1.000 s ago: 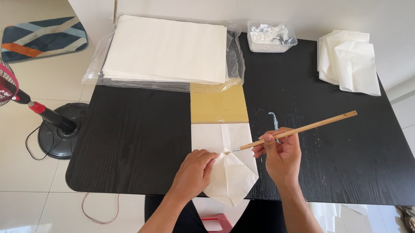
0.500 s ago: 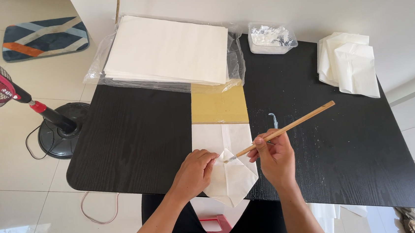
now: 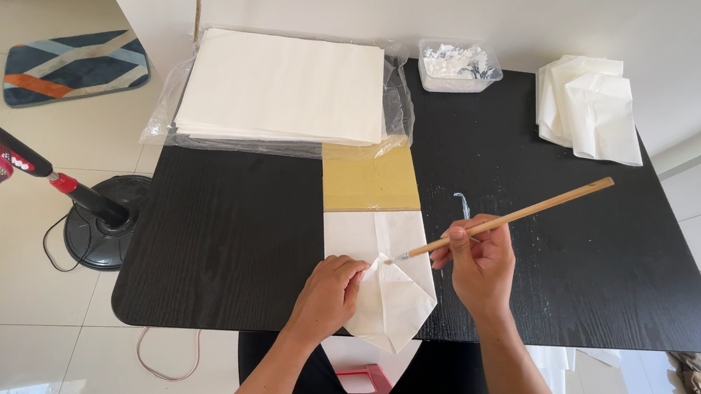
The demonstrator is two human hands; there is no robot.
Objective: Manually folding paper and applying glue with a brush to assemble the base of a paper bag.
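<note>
left hand (image 3: pixel 329 294): palm down, fingers curled, pressing flat on left side of the folded white paper bag (image 3: pixel 386 282); forearm coming in from bottom centre
right hand (image 3: pixel 481 262): fingers closed around a thin wooden brush (image 3: pixel 506 220), pencil-style grip near the lower third; handle angled up and to the right
brush tip: touching the paper fold just beside the left fingertips
paper bag: lying flat at near edge of the black table (image 3: pixel 229 248), pointed folded end hanging slightly over the edge; far end resting on a tan cardboard strip (image 3: pixel 370 179)
table far side: stack of white sheets (image 3: pixel 283 85) in open clear plastic wrap, just beyond the cardboard
clear tub (image 3: pixel 458 63): white paste inside, right of the stack
folded white bags (image 3: pixel 589 107): piled at far right corner, well apart from hands
table surface: small white smear (image 3: pixel 464 205) near brush handle
room: pale tiled floor, red-and-black standing fan (image 3: pixel 32 176) at left, patterned mat (image 3: pixel 73 67) top left
</note>
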